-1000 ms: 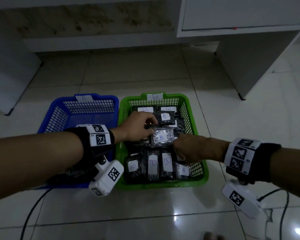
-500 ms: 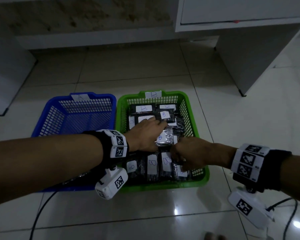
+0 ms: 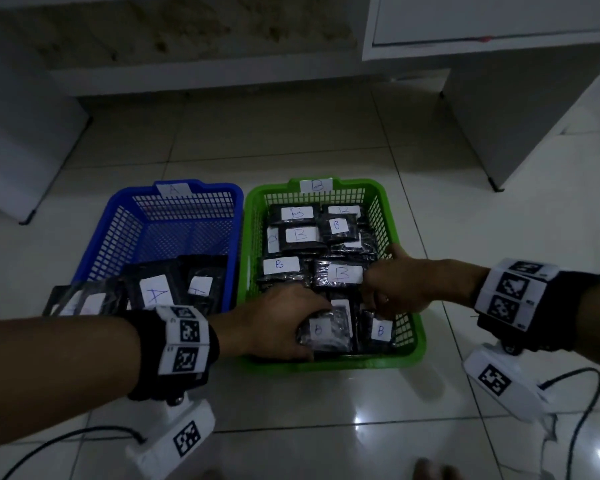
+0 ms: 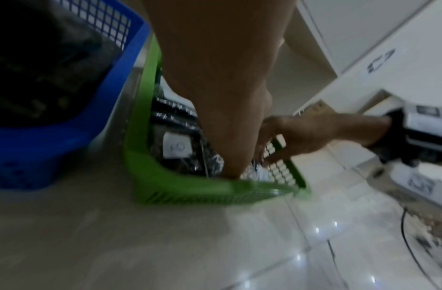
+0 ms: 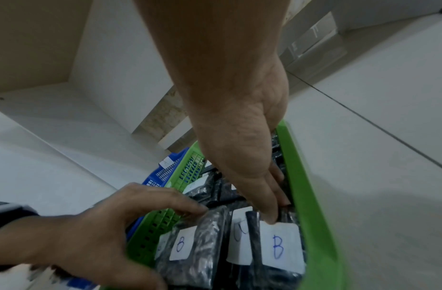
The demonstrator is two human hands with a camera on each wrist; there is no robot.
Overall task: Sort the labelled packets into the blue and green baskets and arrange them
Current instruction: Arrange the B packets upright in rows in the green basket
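The green basket [image 3: 326,366], tagged B, is full of black packets with white B labels. At its near end my left hand [image 3: 303,336] grips one B packet [image 3: 323,332], fingers over its top and thumb beneath, as the right wrist view shows [image 5: 187,243]. My right hand [image 3: 378,301] reaches in from the right. Its straight fingers [image 5: 272,212] press down between the upright packets by the right wall, just above another B packet [image 5: 279,247]. The blue basket [image 3: 201,188], tagged A, holds a few A packets [image 3: 156,292] at its near end.
Both baskets stand side by side on a glossy tiled floor. A white cabinet leg [image 3: 492,181] stands at the back right and a white panel [image 3: 25,161] at the left. Black cables [image 3: 582,403] trail on the floor near my wrists.
My left hand has drawn the B packet from the basket's middle back to its near end. My right hand has stayed by the right wall. The A packets have come into view.
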